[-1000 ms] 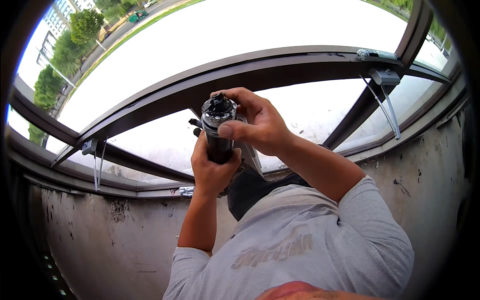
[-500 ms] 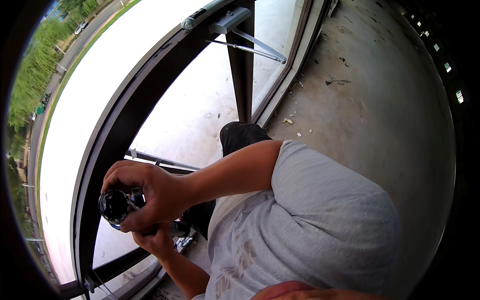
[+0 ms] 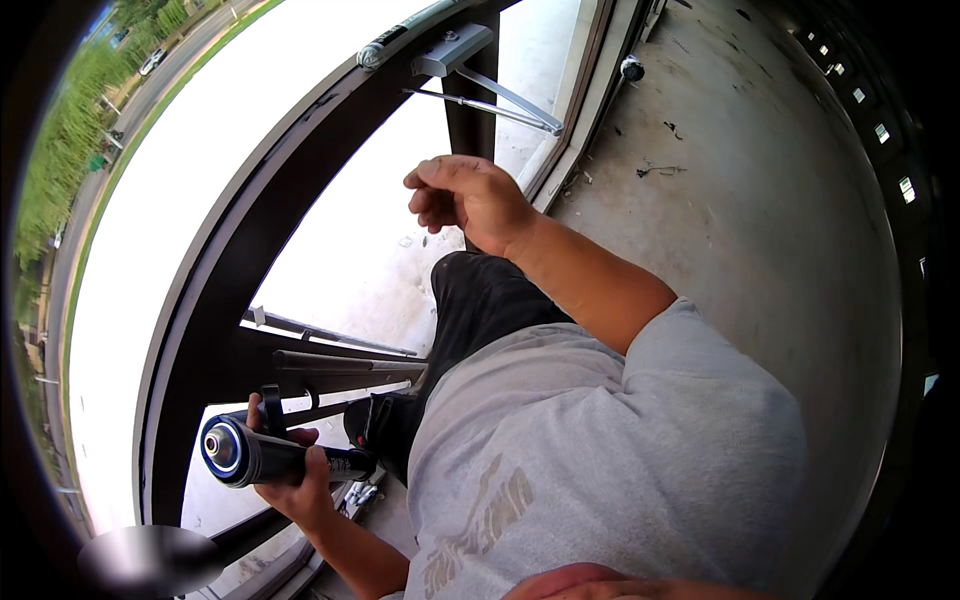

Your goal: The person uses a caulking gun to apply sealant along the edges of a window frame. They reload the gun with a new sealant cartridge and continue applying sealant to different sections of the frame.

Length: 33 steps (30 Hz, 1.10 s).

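Observation:
My left hand is closed round a black caulking gun, low at the left beside the door frame. The barrel's near end shows a blue ring round a metal centre. A black curved part sticks up from it by my fingers. My right hand is raised well away from the gun, above my knee. Its fingers are loosely bent and apart, with nothing visible in them. A small dark, crumpled wad shows farther off, beside the sill; whether it rests on the floor or is in the air I cannot tell.
A dark metal door frame curves past my left side, with a grey door closer on it. A long foil-wrapped pack lies along its top. Debris dots the concrete floor. Several small pale things lie below the gun.
My right hand has left the gun's end and swung up and right. The dark crumpled piece at that end is gone, baring the blue ring. A dark wad now shows by the sill.

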Each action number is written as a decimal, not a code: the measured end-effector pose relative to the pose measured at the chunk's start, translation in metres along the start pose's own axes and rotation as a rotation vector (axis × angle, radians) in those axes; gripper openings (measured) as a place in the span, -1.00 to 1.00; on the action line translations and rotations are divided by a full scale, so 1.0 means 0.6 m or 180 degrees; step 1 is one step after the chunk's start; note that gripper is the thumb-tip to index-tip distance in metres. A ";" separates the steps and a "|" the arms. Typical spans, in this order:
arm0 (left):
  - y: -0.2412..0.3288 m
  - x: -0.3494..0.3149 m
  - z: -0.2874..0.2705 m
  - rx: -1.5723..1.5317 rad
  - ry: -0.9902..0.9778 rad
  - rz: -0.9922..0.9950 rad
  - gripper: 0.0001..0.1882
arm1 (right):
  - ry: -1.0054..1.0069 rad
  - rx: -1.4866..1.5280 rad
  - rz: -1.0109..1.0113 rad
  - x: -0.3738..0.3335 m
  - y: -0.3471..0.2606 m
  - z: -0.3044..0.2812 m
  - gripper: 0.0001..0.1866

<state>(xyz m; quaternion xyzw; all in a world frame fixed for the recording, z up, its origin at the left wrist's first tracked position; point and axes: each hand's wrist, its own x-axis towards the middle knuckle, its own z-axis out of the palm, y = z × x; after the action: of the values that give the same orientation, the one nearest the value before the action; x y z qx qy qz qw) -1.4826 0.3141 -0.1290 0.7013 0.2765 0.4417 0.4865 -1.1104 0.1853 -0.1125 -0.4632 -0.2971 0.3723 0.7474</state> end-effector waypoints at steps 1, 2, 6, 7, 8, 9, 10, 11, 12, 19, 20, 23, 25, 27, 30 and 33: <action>0.009 0.002 -0.002 0.0031 -0.0058 0.0068 -0.11 | -0.0153 -0.0369 0.0506 -0.003 0.031 0.011 -0.60; 0.020 0.006 -0.002 0.0059 -0.0124 0.0135 -0.09 | -0.0290 -0.0548 0.0517 0.001 0.063 0.022 -0.64; 0.048 0.005 -0.019 0.0118 -0.0186 0.0415 0.02 | -0.1345 0.1004 0.0736 0.028 0.116 0.068 -0.49; 0.056 0.006 -0.015 0.0072 -0.0136 0.0515 0.03 | -0.2030 0.2048 0.0933 0.035 0.125 0.070 -0.21; 0.055 0.011 -0.023 -0.0063 -0.0222 0.0561 0.01 | -0.2767 0.2512 0.0701 0.036 0.129 0.074 -0.08; 0.053 0.015 -0.029 -0.0236 -0.0304 0.0616 0.01 | -0.3483 0.2945 0.0451 0.038 0.126 0.076 0.06; 0.053 0.018 -0.031 -0.0351 -0.0354 0.0662 0.00 | -0.3686 0.2997 0.0449 0.037 0.119 0.078 0.13; 0.052 0.016 -0.035 -0.0373 -0.0306 0.0684 -0.01 | -0.3884 0.3051 0.0442 0.037 0.113 0.083 0.20; 0.051 0.012 -0.036 -0.0411 -0.0273 0.0700 -0.01 | -0.4011 0.3115 0.0474 0.036 0.106 0.084 0.21; 0.050 -0.007 -0.030 -0.0690 -0.0287 0.0457 -0.03 | -0.3756 0.2599 0.0297 0.061 0.090 0.051 0.19; 0.051 -0.007 -0.029 -0.0659 -0.0288 0.0455 -0.04 | -0.3396 0.2260 0.0311 0.074 0.096 0.040 0.06; 0.057 -0.011 -0.025 -0.0421 -0.0033 0.0346 0.02 | -0.1255 0.1176 0.0639 0.094 0.103 0.022 -0.33; 0.057 -0.012 -0.029 -0.0344 -0.0038 0.0355 0.00 | -0.0481 0.0719 0.0840 0.113 0.101 0.028 -0.38; 0.056 -0.013 -0.027 -0.0436 0.0013 0.0319 -0.02 | -0.0304 0.0318 0.1014 0.152 0.102 0.046 -0.38; 0.059 -0.012 -0.024 -0.0497 -0.0008 0.0158 -0.04 | -0.0122 -0.0118 0.1282 0.208 0.080 0.117 -0.33; 0.054 -0.012 -0.019 -0.0695 -0.0064 0.0119 -0.05 | 0.0014 -0.0118 0.1645 0.258 0.069 0.175 -0.30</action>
<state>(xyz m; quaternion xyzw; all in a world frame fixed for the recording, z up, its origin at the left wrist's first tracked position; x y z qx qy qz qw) -1.4977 0.3011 -0.0998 0.6535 0.2087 0.4712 0.5545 -1.1201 0.3755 -0.0935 -0.5381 -0.1740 0.5444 0.6195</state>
